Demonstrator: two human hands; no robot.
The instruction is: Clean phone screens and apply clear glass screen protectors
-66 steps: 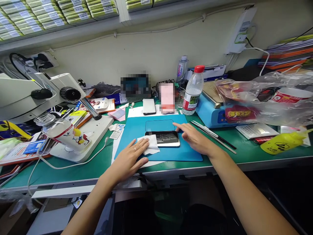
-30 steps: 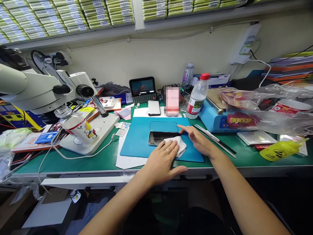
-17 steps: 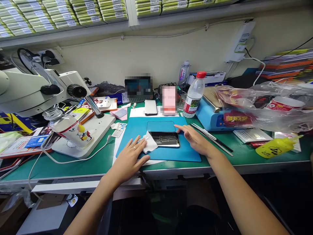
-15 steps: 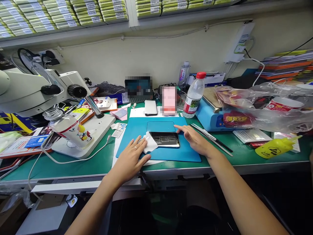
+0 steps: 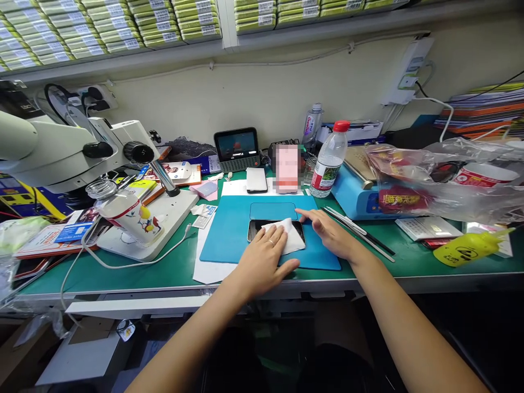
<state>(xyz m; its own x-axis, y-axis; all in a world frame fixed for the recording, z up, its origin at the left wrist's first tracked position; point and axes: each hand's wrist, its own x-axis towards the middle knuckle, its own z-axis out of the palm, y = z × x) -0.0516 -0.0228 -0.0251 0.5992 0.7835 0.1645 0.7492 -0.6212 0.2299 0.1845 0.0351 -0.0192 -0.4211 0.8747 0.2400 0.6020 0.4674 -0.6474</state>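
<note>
My left hand (image 5: 262,263), a ring on one finger, lies flat with its fingers stretched out on a white wipe (image 5: 293,238). Beneath the wipe is a black phone (image 5: 254,227) on a blue mat (image 5: 221,229); hand and wipe hide much of its face. My right hand (image 5: 326,232) rests at the mat's right side, index finger extended and the others loosely bent. Its fingertip is close to the right end of a thin clear screen-shaped sheet (image 5: 272,210) just behind the phone; whether they touch I cannot tell.
Left stands a microscope (image 5: 135,150) with a glass jar (image 5: 126,215) on its base. Behind the mat are a white phone-sized item (image 5: 256,180) and a small display (image 5: 236,147). Tweezers-like tools (image 5: 360,232), a red-capped bottle (image 5: 328,161) and a yellow squeeze bottle (image 5: 466,248) are at right.
My left hand has slid right with the wipe, from the phone's left end to over its middle and right part. My right hand has stayed nearly in place; the view has shifted slightly.
</note>
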